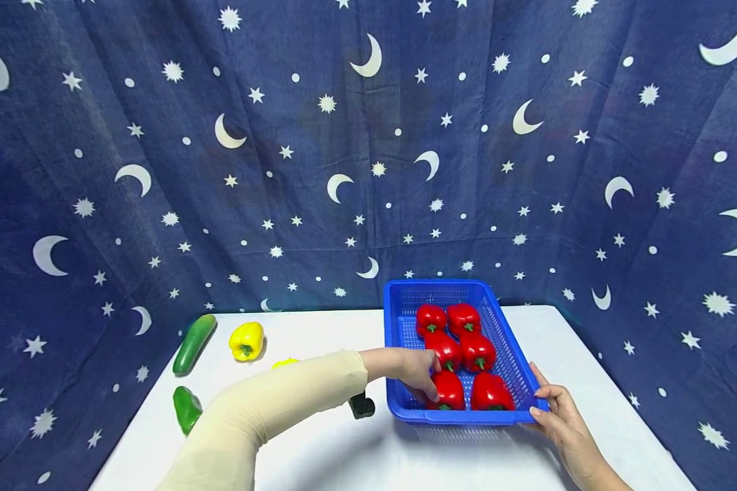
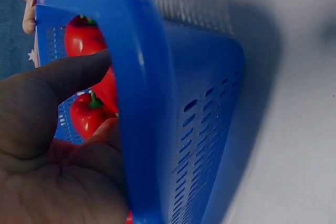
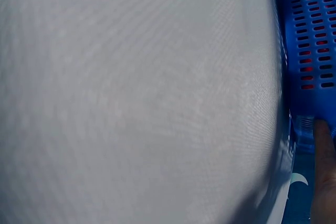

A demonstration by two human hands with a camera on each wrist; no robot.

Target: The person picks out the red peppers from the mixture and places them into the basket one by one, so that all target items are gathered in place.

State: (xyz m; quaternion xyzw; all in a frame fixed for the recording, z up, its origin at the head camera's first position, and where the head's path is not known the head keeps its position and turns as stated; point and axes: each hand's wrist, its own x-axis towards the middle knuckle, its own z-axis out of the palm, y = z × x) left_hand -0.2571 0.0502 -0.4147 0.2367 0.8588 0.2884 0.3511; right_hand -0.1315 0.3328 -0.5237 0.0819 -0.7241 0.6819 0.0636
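A blue plastic basket (image 1: 393, 327) with slotted walls holds several red bell peppers (image 1: 478, 352). My left hand (image 1: 414, 372) reaches over its left rim, with thumb and fingers spread beside the front-left red bell pepper (image 1: 450, 390). In the left wrist view, the thumb (image 2: 79, 72) is stretched out straight, and the basket rim hides the fingertips. My right hand (image 1: 561, 416) grips the basket's front-right corner, thumb on the rim and fingers along the outer side. One finger (image 3: 324, 156) of it shows against the basket in the right wrist view.
On the left of the white table (image 1: 319, 443) lie a cucumber (image 1: 194, 344), a yellow bell pepper (image 1: 246, 341) and a green pepper (image 1: 187, 409). The left sleeve (image 1: 288, 395) partly covers another yellow piece (image 1: 285, 362). A dark blue curtain (image 1: 319, 259) stands behind.
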